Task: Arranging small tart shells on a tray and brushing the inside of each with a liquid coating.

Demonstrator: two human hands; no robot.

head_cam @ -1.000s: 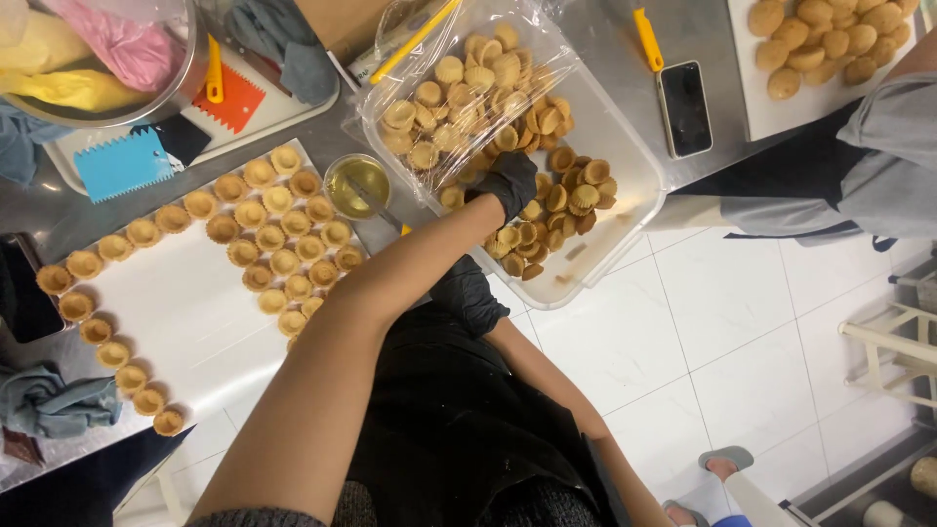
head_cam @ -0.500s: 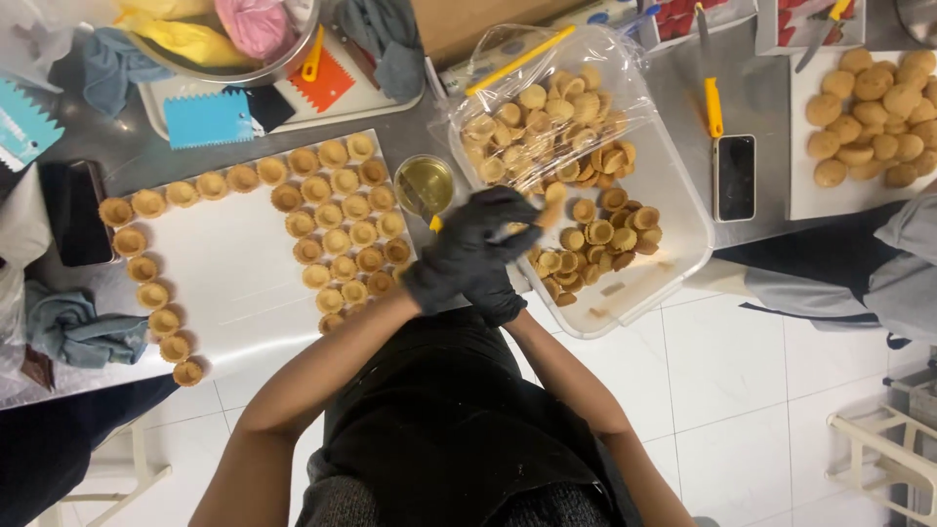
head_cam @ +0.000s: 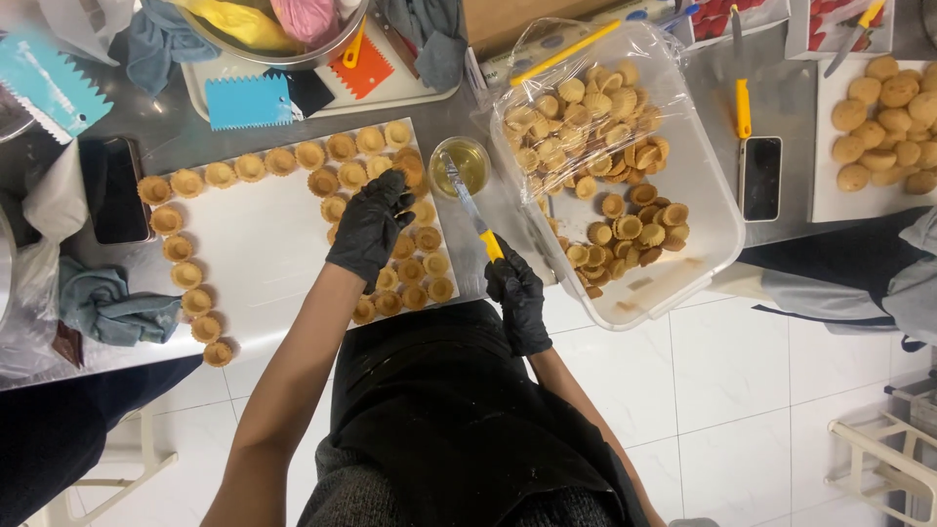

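Note:
Both my hands wear black gloves. My left hand rests fingers-down on the small golden tart shells laid on a white board, touching one near the board's far right corner. My right hand grips the yellow handle of a brush, whose tip dips into a small glass cup of yellowish liquid. A clear plastic tub lined with a bag and holding several more shells stands to the right of the cup.
A tray with a steel bowl, piping bags and coloured scrapers is at the back. Two phones lie on the steel table. Another white board with round cookies is at the far right, and a grey cloth at the left.
My hands came out of the tub and parted: the left went onto the shells on the board, the right now holds the brush in the cup. The view shifted right.

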